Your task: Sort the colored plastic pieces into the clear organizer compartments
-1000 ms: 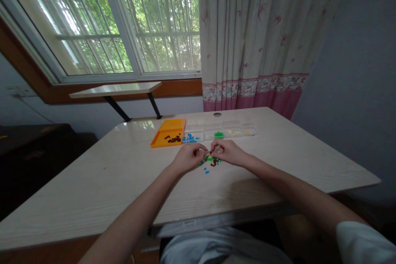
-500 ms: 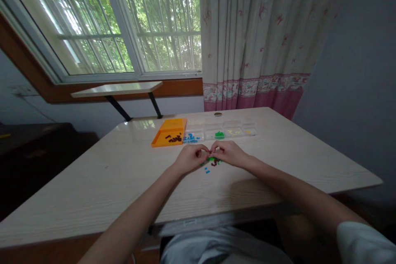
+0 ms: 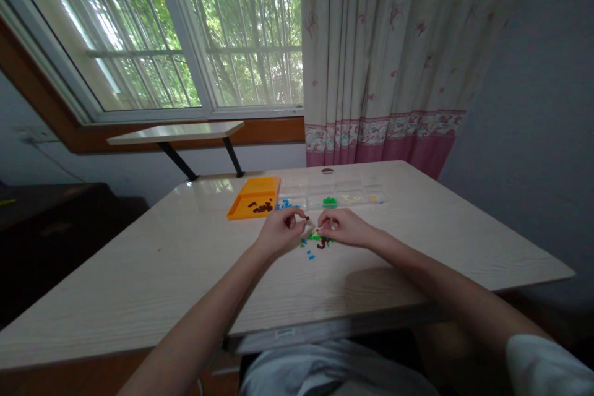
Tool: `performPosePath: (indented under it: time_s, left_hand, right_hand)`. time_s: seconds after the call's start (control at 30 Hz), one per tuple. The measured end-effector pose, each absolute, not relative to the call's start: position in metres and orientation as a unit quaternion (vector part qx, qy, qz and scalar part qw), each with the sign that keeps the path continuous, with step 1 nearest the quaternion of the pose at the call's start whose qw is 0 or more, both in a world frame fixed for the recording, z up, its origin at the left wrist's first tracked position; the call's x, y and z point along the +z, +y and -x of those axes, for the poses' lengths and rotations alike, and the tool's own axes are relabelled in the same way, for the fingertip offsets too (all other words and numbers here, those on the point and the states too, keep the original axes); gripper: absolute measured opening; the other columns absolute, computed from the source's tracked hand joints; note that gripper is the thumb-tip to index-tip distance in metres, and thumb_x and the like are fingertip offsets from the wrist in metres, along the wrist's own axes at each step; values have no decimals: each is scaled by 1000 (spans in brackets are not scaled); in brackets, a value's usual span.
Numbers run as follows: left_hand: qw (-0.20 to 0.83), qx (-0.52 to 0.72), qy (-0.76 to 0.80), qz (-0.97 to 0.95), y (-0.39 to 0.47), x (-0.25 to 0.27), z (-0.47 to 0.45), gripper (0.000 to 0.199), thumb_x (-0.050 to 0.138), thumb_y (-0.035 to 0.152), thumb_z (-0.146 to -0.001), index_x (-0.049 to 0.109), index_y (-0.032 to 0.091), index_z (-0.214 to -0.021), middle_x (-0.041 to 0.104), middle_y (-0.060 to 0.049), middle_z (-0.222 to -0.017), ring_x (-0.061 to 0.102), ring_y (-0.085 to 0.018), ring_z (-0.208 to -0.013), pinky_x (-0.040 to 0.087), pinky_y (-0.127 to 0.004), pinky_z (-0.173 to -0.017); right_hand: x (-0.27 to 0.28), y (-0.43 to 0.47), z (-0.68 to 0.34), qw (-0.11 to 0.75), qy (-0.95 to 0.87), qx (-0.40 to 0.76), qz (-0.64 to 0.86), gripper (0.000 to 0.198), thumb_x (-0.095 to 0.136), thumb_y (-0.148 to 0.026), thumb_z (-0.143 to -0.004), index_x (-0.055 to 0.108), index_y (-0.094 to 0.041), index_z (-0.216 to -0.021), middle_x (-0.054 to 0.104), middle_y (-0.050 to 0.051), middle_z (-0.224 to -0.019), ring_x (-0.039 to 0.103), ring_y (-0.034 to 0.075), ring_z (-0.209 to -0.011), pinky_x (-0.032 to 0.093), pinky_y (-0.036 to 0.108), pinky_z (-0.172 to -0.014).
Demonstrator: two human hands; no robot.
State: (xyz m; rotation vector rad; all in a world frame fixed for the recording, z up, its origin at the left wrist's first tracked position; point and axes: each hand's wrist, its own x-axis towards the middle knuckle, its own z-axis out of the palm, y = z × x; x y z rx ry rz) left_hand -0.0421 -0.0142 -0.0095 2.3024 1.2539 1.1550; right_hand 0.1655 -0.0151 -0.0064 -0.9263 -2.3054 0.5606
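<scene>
My left hand (image 3: 281,230) pinches a small dark brown piece (image 3: 307,218) between thumb and forefinger, a little above the table. Facing it, my right hand (image 3: 344,227) is also closed in a pinch; a tiny dark spot shows at its fingertips, too small to name. Just below both hands lies a loose cluster of small plastic pieces: green ones (image 3: 314,237), dark brown ones (image 3: 322,244) and blue ones (image 3: 310,256). The right fingers partly cover this cluster.
Behind my hands stands an open orange box (image 3: 236,209) with brown pieces. Beside it are clear trays holding blue pieces (image 3: 285,204), green pieces (image 3: 330,202), and pale and yellow pieces (image 3: 372,197). A raised shelf (image 3: 179,132) stands at the back left of the table (image 3: 185,284).
My fingertips were together and are now apart. The left hand has moved slightly up and left with the brown piece; the right has barely shifted.
</scene>
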Motion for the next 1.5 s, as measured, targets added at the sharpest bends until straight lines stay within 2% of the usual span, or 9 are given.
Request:
performPosePath:
  time_s: [0.13,0.27,0.47,0.67,0.93,1.27,1.5]
  left_hand:
    - [108,461,428,-770,-13,-7,46,16,56,28,-70,62,15,-77,35,9,-43,34,-4,-39,28,-15,-43]
    - [60,498,409,-762,-15,-3,46,14,56,27,-71,62,16,-76,36,9,-43,35,-4,-39,30,-14,-43]
    - [-21,508,375,-775,-18,0,46,11,56,26,-72,61,16,-75,37,9,-43,36,-3,-37,30,-13,-42]
    - [-59,528,363,-766,-20,3,45,9,57,24,-73,61,16,-75,38,9,-44,36,-2,-37,31,-12,-42]
    - [-36,528,376,-760,-22,4,45,10,57,25,-73,61,17,-75,38,9,-44,35,-3,-38,30,-13,-42]
    - [17,528,538,-657,6,-5,71,20,55,33,-72,62,17,-82,44,6,-47,43,-7,-43,32,-19,-44]
    - [29,532,619,-577,39,-25,113,16,60,28,-66,63,13,-71,47,1,-46,43,-11,-40,29,-23,-40]
  right_hand:
    - [-6,-16,-173,194,-892,269,307,21,57,-33,-75,64,-15,-82,49,-4,-57,42,6,-51,29,16,-49]
    - [-8,-16,-173,142,-899,276,310,20,57,-29,-74,67,-15,-84,49,-4,-56,42,6,-50,30,16,-49]
    - [-10,-14,-173,127,-892,302,312,21,58,-28,-72,67,-15,-85,48,-4,-57,42,6,-50,30,17,-48]
    - [-8,-12,-176,118,-873,356,312,27,62,-31,-69,65,-13,-89,47,-4,-57,42,6,-51,30,16,-48]
    - [-7,-11,-177,103,-867,384,302,27,62,-31,-69,65,-12,-88,45,-5,-55,39,6,-49,28,16,-46]
    - [-9,-10,-180,108,-868,392,286,26,62,-31,-69,66,-12,-86,43,-5,-54,36,6,-50,26,17,-46]
    - [-10,-9,-181,96,-861,419,273,24,59,-32,-73,64,-11,-83,45,-4,-57,37,6,-52,27,17,-48]
